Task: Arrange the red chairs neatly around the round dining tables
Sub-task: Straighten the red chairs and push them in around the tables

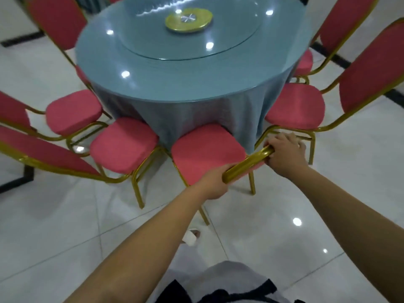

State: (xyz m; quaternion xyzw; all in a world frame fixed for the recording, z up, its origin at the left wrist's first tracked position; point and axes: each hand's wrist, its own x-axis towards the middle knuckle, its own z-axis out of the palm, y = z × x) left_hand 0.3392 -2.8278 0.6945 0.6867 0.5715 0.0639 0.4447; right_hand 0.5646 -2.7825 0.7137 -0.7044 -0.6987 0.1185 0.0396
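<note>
A red chair [205,149] with a gold frame stands right in front of me, its seat front touching the blue cloth of the round table [175,84]. My left hand [215,182] grips the left end of its gold top rail. My right hand [284,156] grips the right end of the same rail. The backrest itself is mostly hidden, seen edge-on from above. Two red chairs [124,145] stand to its left and one red chair [295,108] to its right, seats pointing at the table.
More red chairs stand at the far left [56,20] and far right [341,25] of the table. A glass turntable with a gold centre disc [189,19] lies on the tabletop. The white tiled floor [65,215] has dark border strips. My foot [192,236] shows below.
</note>
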